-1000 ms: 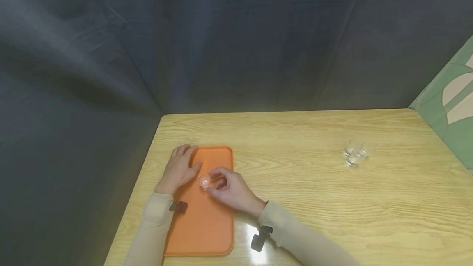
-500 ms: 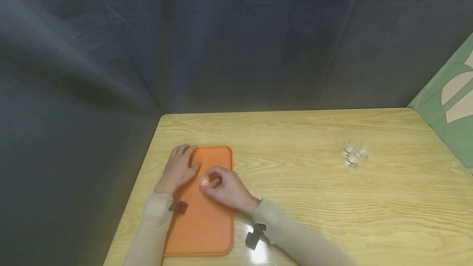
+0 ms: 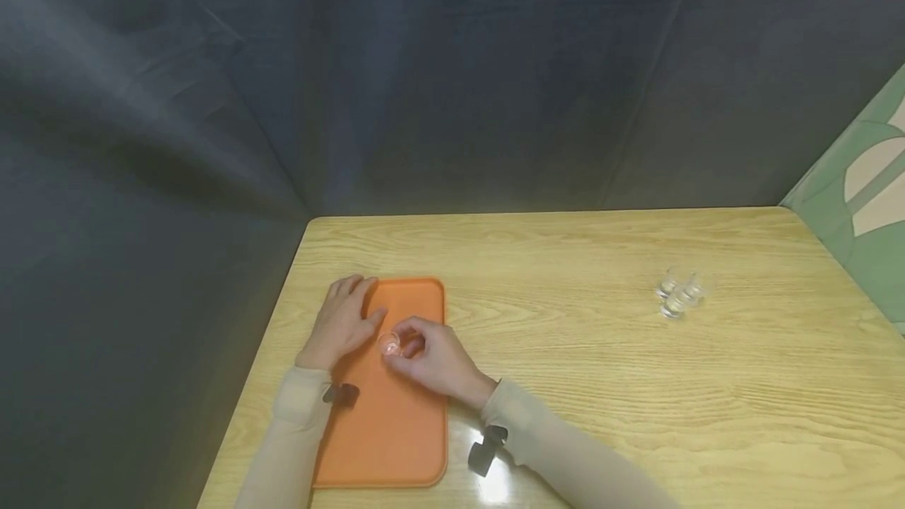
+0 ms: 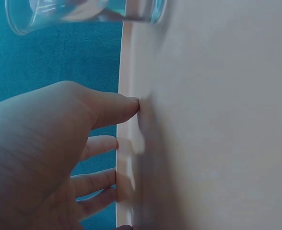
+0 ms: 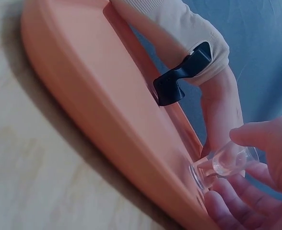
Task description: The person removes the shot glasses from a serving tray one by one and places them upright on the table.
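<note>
A small clear shot glass point(image 3: 389, 344) stands on the orange tray point(image 3: 396, 438), near its middle in the head view. My right hand point(image 3: 438, 360) holds the glass from the right; the right wrist view has the thumb at the rim of the shot glass point(image 5: 229, 160) and curled fingers about its side. My left hand point(image 3: 341, 328) rests at the tray's upper left edge. In the left wrist view its thumb point(image 4: 117, 108) reaches over the rim and touches the tray's inside, while the other fingers, fairly straight, touch the outer edge.
Several small clear glasses point(image 3: 680, 295) stand close together on the wooden table point(image 3: 566, 352) at the right. Dark curtains point(image 3: 481, 85) enclose the table's back and left sides. A green patterned cloth point(image 3: 866, 203) hangs at the right.
My right hand has shifted slightly left and its fingers have closed in around the shot glass. The left hand and the tray have stayed put.
</note>
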Motion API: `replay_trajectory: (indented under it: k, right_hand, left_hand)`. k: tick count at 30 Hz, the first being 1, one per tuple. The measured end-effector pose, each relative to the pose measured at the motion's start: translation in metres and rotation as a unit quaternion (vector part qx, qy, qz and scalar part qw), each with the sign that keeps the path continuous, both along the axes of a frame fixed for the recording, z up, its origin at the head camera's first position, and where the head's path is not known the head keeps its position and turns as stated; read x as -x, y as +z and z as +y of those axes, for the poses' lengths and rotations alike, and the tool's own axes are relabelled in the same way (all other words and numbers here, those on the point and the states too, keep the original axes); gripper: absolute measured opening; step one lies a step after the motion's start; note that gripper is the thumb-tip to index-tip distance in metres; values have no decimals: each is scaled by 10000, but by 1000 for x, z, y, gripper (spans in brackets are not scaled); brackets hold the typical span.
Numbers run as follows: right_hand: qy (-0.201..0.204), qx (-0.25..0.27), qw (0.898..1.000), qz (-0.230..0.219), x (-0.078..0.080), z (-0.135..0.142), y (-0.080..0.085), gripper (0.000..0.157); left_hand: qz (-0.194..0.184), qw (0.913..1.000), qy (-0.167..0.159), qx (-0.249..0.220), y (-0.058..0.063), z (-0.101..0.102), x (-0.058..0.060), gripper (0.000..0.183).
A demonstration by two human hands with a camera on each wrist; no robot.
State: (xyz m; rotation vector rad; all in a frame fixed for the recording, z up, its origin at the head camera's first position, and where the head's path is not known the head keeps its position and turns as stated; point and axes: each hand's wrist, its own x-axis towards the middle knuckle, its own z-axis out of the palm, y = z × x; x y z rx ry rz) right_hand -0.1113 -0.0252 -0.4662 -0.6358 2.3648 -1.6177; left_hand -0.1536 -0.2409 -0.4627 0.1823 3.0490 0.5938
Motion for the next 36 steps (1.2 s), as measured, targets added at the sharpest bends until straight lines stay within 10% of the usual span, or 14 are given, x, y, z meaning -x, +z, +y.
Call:
replay_trajectory:
  k: [36]
  right_hand:
    - [-958,835,9918,-163,-12,84,-4,31]
  left_hand:
    - [-69,9999,-24,-114,6,-1,-3,65]
